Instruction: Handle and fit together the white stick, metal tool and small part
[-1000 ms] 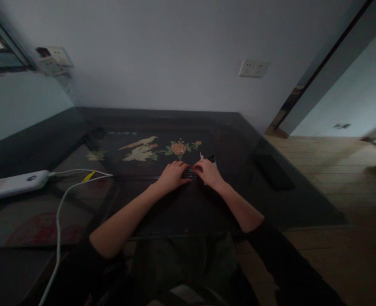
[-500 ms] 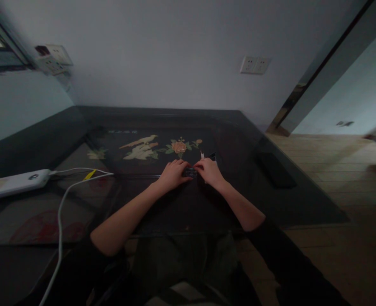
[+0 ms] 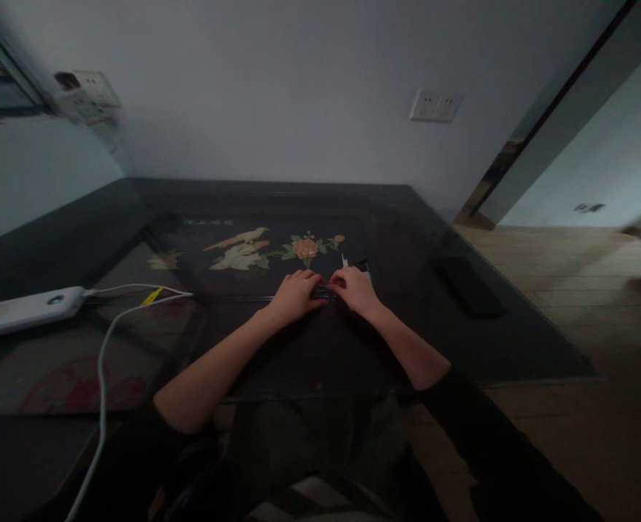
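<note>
At the middle of the dark table (image 3: 320, 362), both hands meet over a small dark object with thin pale lines across it (image 3: 324, 293). My left hand (image 3: 297, 295) is closed around its left side, thumb at the near edge. My right hand (image 3: 355, 288) has its fingertips pinched at the object's right end. A thin white piece (image 3: 345, 262) pokes up just behind the right hand, beside a flat black piece with a pale edge (image 3: 362, 264). The fingers cover much of the object, so its kind cannot be made out.
A white power strip (image 3: 32, 310) lies at the left, and its white cable (image 3: 103, 377) with a yellow tag (image 3: 152, 296) runs over the near edge. On the right lies a flat black slab (image 3: 470, 287). Wall sockets (image 3: 436, 106) sit above the table.
Both hands stay in almost the same place on the dark object, which now shows slightly less between the fingers. The whole view has shifted very slightly.
</note>
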The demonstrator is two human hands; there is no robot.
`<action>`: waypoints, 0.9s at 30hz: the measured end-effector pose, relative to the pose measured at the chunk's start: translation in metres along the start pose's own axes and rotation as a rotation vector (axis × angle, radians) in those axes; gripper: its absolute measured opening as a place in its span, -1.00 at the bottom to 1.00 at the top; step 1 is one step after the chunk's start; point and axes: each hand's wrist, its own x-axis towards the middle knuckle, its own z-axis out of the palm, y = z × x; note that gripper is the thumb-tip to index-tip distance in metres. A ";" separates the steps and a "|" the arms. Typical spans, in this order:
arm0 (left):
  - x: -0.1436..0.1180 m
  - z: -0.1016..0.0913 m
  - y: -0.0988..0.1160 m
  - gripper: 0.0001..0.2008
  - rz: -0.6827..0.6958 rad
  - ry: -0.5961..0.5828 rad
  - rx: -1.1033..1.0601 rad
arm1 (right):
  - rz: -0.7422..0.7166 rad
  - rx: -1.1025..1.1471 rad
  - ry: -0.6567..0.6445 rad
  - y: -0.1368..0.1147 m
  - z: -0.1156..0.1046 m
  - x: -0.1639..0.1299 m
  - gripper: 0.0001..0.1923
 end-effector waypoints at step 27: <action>-0.002 -0.012 -0.001 -0.86 0.238 0.277 0.170 | 0.057 0.586 -0.014 0.001 -0.006 0.001 -0.92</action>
